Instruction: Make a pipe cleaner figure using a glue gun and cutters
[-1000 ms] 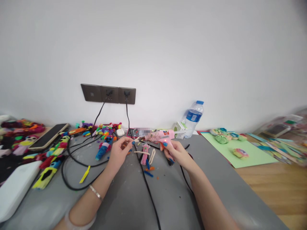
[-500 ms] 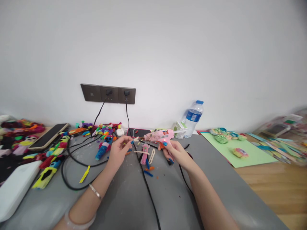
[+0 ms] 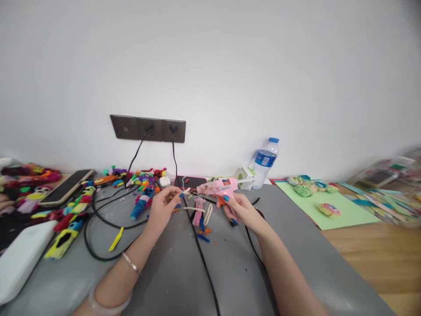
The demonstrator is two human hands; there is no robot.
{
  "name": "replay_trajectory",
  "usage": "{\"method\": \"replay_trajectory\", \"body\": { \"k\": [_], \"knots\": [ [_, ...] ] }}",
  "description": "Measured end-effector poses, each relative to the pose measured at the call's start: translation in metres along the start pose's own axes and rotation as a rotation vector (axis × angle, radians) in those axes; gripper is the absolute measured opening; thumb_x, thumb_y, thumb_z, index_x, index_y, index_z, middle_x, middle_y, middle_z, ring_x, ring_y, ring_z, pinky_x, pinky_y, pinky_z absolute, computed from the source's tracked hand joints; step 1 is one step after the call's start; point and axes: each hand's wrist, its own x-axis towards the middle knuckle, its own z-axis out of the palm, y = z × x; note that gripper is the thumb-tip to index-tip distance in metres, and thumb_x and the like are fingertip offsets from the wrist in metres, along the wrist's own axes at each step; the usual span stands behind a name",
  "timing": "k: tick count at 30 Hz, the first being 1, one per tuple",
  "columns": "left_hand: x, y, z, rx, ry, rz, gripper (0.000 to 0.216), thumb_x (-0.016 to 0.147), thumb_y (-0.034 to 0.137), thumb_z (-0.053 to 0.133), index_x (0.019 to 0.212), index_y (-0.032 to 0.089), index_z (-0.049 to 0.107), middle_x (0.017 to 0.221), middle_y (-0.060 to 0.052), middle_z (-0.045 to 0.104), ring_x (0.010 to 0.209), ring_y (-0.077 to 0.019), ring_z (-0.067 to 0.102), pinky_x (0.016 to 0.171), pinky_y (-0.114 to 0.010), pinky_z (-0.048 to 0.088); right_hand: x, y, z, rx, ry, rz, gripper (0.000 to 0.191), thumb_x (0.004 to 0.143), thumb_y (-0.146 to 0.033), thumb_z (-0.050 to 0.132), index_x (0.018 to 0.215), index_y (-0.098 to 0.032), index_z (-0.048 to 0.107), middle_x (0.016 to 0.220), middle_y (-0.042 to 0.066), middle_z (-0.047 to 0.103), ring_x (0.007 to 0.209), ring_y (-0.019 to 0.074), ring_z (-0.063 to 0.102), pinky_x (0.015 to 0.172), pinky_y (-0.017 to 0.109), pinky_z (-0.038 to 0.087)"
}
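My right hand is wrapped round the handle of a pink hot glue gun, a clear glue stick poking from its back. Its nozzle points left, toward my left hand. Thumb and finger of that hand pinch a short cream piece of pipe cleaner, close to the nozzle tip. Below the gun lies a pink pipe-cleaner figure with a cream strip across it. A bent cream pipe cleaner rests beside it, with blue and orange scraps nearer me.
Black cables loop over the grey table. Colourful pipe-cleaner figures, a phone and a white box-like device lie left. A water bottle stands by the wall; green paper with crumpled flowers lies right.
The glue gun's nozzle has drawn back very slightly from the pinched cream piece. At the far left edge, part of another hand has come into view. My left hand stays nearly still.
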Motion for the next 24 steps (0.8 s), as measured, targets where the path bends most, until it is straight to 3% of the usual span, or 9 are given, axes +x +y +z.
{"method": "replay_trajectory", "body": {
  "k": [24],
  "knots": [
    [-0.0024, 0.0089, 0.0030, -0.003, 0.016, -0.027, 0.021, 0.076, 0.036, 0.068, 0.080, 0.016, 0.066, 0.074, -0.002, 0.066, 0.067, -0.0139, 0.059, 0.061, -0.023, 0.048, -0.0005, -0.0031, -0.0023, 0.014, 0.020, -0.027, 0.051, 0.092, -0.061, 0.042, 0.081, -0.014, 0.060, 0.039, -0.008, 0.042, 0.034, 0.0072, 0.032, 0.043, 0.022, 0.029]
  ]
}}
